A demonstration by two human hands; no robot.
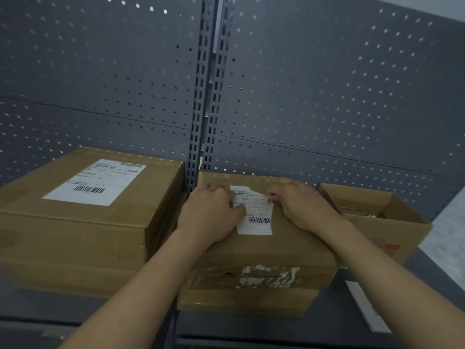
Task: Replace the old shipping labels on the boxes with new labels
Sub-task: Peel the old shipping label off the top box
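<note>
On box (pixel 264 250), left hand (pixel 208 212) lies flat, pressing label (pixel 254 226); right hand (pixel 299 205) pinches label's right edge. Open carton (pixel 382 235) beside right hand. Grey shelf (pixel 329 321), pegboard (pixel 327 96) behind.

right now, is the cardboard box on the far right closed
No, the far-right box has its flaps up and its top open.
</note>
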